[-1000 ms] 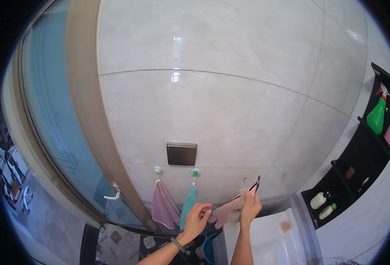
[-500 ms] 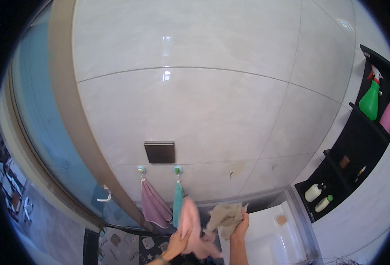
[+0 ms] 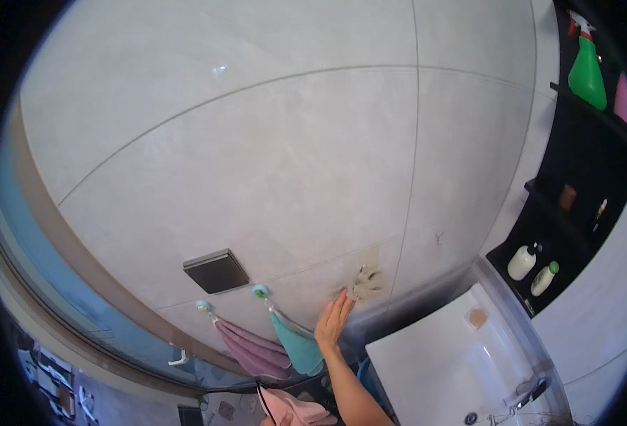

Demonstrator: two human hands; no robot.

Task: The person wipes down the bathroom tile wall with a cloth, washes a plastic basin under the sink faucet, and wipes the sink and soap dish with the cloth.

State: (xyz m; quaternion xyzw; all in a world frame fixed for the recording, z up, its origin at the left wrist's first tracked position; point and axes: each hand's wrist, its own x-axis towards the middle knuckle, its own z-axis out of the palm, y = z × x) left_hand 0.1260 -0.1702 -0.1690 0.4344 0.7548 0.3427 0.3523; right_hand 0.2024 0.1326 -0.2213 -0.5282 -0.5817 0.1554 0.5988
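Note:
My right hand point(image 3: 334, 323) reaches up to the lower wall, back of the hand toward me. Its fingertips press a crumpled beige cloth point(image 3: 365, 285) to the wall, over the square patch where a small hook sits. Part of that cloth is hidden behind the fingers. At the bottom edge a pink cloth point(image 3: 295, 408) hangs in folds, held by my left hand point(image 3: 266, 422), of which only a sliver shows. Left of my right hand, a teal towel point(image 3: 299, 344) and a purple towel point(image 3: 253, 348) hang from round wall hooks.
A dark square plate point(image 3: 216, 270) is set in the tiled wall. At right stand a white washbasin point(image 3: 427, 355) with a tap, and a black shelf point(image 3: 576, 160) bearing a green spray bottle point(image 3: 587, 74) and other bottles. A blue glass door point(image 3: 65, 284) lies left.
My right hand has moved left and up, taking the beige cloth to the wall hook. My left hand and the pink cloth have dropped to the bottom edge. The view has tilted.

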